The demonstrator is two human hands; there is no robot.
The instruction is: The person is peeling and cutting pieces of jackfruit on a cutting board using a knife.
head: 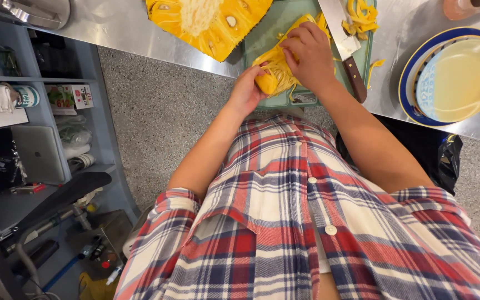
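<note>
While R hand (309,55) hides fibres, L hand (246,91) grips jackfruit pod (266,83).

Speckled grey floor (168,111), steel counter (412,22), shelves (40,116).

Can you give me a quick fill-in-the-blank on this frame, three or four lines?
1. Both hands work a piece of jackfruit over a green ____.
2. The knife lies on the board, its ____ handle toward the person.
3. The left hand pinches a yellow fruit pod; the right hand pulls at the ____ strands.
4. The stacked plates sit on the ____ counter.

Missing words: cutting board; wooden; yellow; steel
</note>
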